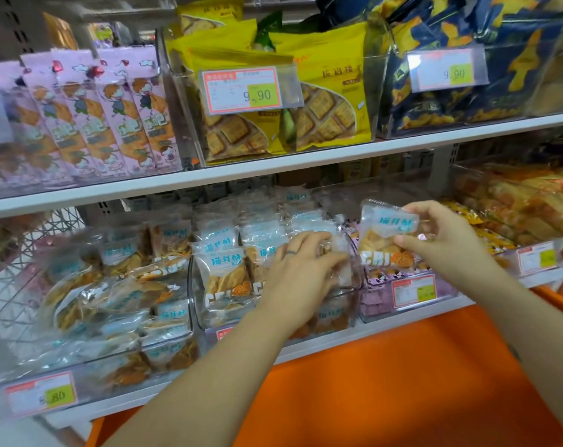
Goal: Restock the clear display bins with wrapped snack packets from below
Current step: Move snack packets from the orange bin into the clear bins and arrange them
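On the lower shelf a clear display bin (pixel 196 304) holds several wrapped snack packets (pixel 222 275) with light-blue labels. My left hand (pixel 301 272) reaches into this bin from the front, its fingers curled over a packet at the bin's right side. My right hand (pixel 447 240) is raised to the right of the bin and pinches another wrapped packet (pixel 385 233) by its upper edge, holding it upright in the air above the neighbouring bin.
A second clear bin (pixel 80 359) at the left is piled with the same packets. Bins to the right hold purple (pixel 380 301) and orange snacks (pixel 531 204). The upper shelf carries pink, yellow (pixel 325 91) and dark-blue bags. An orange surface (pixel 402 382) lies below.
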{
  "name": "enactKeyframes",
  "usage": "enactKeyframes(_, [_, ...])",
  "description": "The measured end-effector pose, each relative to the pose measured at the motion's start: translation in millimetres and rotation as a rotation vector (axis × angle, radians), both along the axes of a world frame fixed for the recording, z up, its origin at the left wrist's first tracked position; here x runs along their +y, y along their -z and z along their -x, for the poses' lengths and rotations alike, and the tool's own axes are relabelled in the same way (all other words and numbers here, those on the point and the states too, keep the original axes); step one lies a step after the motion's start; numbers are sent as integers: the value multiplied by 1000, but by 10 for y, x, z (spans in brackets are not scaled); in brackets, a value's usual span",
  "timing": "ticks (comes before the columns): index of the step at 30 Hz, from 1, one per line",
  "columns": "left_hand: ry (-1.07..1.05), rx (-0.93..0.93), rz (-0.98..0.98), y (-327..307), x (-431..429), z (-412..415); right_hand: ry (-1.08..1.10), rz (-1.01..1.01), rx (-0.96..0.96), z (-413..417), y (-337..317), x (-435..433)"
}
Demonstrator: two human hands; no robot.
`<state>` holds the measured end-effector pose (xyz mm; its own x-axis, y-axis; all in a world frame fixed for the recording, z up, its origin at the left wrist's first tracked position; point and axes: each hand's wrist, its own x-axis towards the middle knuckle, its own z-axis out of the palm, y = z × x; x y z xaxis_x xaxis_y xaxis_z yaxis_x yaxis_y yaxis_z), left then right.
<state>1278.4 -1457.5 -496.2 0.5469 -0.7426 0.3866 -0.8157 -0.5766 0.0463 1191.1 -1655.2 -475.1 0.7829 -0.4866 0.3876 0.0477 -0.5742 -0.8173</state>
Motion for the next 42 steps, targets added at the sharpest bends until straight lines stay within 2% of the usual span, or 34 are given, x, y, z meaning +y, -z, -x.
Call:
enactKeyframes(3, [-7,-37,-101,35,-57,-76,-40,21,27,-15,81,31])
enactKeyframes(7, [-120,-52,-95,52,-72,-110,-56,28,7,-23,114,-23])
enactKeyframes(12, [-143,-54,32,-28,-95,-93,-78,-38,-24,-41,207,-77])
enactKeyframes(16, [-84,79,114,-132,-32,48,-90,-58,-35,12,203,-91])
enactKeyframes(20, [-102,108,328,-234,306,143,-134,-61,-49,18,99,-4])
enactKeyframes(23, [-177,92,446,-324,549,120,-224,52,-41,-213,66,195])
enactKeyframes(26, [-213,68,427,-391,692,120,-222,275,10,-476,162,396])
enactKeyframes(29, [-225,38,357,-402,783,114,-148,488,66,-616,264,446])
enactKeyframes(33, [-249,40,337,-342,829,94,65,902,61,-579,232,498])
enactKeyframes(36, [-243,59,346,-290,810,104,0,980,-24,-506,295,624])
enactKeyframes(38, [-236,63,342,-275,785,109,-156,969,60,-496,355,717])
enactKeyframes(42, [-220,43,325,-254,767,96,-257,929,245,-535,312,688])
